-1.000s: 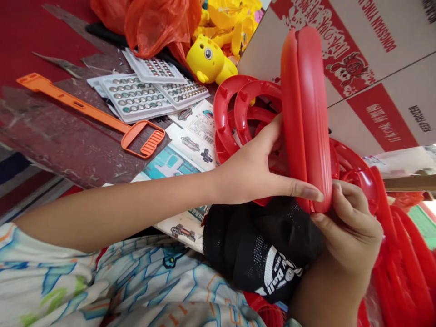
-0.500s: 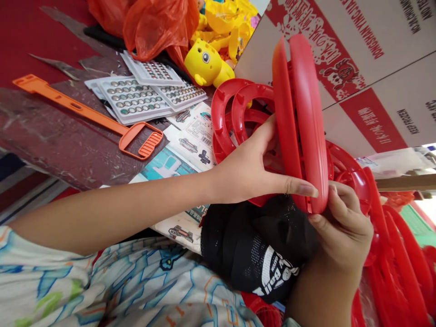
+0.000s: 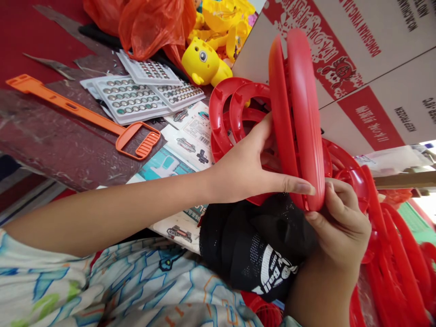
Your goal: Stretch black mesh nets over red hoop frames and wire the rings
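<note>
Two curved red plastic pieces, a left half (image 3: 281, 122) and a ribbed right half (image 3: 305, 113), stand upright face to face. A narrow gap shows between them, wider at the top than at the bottom. My left hand (image 3: 247, 168) is closed around both, thumb pressed across their lower part and fingers partly hidden behind. At the bottom end my right hand (image 3: 342, 222) pinches the edge of the right half between thumb and bent fingers. Right behind my left hand lie more red plastic rings (image 3: 221, 109). Black fabric with white print (image 3: 245, 250) lies below the hands.
An orange plastic handle (image 3: 81, 111) lies at left beside white trays of button cells (image 3: 132, 97). Behind are a yellow toy figure (image 3: 204, 63), yellow parts and orange plastic bags (image 3: 156, 27). White cartons (image 3: 374, 86) stand back right; more red pieces (image 3: 398, 263) pile up at right.
The whole view has shifted slightly, with everything a little farther left. Both hands keep the same hold on the red halves.
</note>
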Motion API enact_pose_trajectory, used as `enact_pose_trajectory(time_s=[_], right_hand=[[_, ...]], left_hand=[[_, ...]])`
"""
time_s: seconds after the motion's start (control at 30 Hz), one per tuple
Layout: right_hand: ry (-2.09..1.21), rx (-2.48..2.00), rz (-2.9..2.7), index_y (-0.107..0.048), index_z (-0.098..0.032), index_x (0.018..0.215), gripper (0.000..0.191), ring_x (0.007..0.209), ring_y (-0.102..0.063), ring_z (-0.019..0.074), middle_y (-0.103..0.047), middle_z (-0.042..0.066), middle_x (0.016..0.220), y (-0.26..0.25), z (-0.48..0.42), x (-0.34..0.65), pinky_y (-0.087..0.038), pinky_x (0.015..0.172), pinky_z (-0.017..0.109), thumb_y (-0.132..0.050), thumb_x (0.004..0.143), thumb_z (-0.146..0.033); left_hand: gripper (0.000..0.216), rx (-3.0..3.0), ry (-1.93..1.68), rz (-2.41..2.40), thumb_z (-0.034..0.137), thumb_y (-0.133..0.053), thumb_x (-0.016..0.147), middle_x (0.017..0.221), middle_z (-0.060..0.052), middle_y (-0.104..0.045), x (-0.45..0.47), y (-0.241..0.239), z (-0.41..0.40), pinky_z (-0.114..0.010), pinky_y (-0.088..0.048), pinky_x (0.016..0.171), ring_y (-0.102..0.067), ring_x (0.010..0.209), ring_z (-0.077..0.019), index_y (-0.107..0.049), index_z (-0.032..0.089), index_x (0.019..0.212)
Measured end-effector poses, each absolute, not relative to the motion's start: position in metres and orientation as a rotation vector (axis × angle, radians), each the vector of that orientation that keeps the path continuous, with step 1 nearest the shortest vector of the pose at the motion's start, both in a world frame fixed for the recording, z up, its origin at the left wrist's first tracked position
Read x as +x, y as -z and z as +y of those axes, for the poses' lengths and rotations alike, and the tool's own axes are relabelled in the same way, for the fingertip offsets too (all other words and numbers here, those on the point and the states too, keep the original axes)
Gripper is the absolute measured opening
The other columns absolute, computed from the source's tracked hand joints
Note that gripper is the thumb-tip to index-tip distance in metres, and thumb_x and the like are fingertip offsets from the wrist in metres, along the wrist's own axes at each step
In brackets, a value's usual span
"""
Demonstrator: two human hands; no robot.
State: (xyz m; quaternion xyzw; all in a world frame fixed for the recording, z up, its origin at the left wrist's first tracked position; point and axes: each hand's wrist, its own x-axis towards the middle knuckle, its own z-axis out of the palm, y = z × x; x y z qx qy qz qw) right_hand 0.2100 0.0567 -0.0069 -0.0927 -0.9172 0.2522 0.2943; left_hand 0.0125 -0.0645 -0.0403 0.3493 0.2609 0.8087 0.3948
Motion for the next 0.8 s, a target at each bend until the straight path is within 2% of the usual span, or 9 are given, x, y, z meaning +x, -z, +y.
enact_pose_trajectory(time_s=[0.2,0.4,0.6,0.8], right_hand=[[-0.655,-0.243,-2.483,-0.062,-0.042,0.128,0.061,0.108,-0.058,0.0183,-0.060,0.004,0.118,0.005,0.059,0.211,-0.048,0.090,0.036,-0.074,0.076,-0.012],[-0.635,-0.201,-2.566,-0.058,-0.043,0.132,0.064,0.109,-0.057,0.0187,-0.058,0.005,0.120,0.002,0.061,0.214,-0.050,0.089,0.036,-0.072,0.078,-0.013],[-0.598,-0.161,-2.594,-0.057,-0.044,0.133,0.063,0.115,-0.053,0.0201,-0.052,0.005,0.123,0.003,0.063,0.211,-0.048,0.095,0.038,-0.072,0.079,-0.015],[-0.562,-0.064,-2.676,-0.048,-0.045,0.140,0.065,0.110,-0.055,0.0200,-0.052,0.006,0.118,0.000,0.068,0.214,-0.051,0.092,0.037,-0.069,0.084,-0.019]], left_hand=[[0.063,0.861,-2.029,0.703,0.015,-0.082,0.063,0.116,-0.002,-0.065,0.011,0.041,-0.065,-0.039,-0.057,0.090,-0.066,0.112,-0.0273,-0.051,0.020,0.118],[0.057,0.900,-2.046,0.671,0.019,-0.083,0.064,0.116,-0.001,-0.064,0.014,0.048,-0.062,-0.039,-0.057,0.092,-0.067,0.110,-0.0255,-0.051,0.021,0.112],[0.058,0.903,-1.999,0.625,0.016,-0.082,0.066,0.121,-0.003,-0.061,0.014,0.053,-0.060,-0.035,-0.059,0.086,-0.068,0.106,-0.0236,-0.049,0.022,0.113],[0.062,0.923,-1.960,0.613,0.020,-0.086,0.064,0.123,-0.004,-0.063,0.016,0.058,-0.057,-0.038,-0.057,0.090,-0.066,0.108,-0.0246,-0.049,0.023,0.115]])
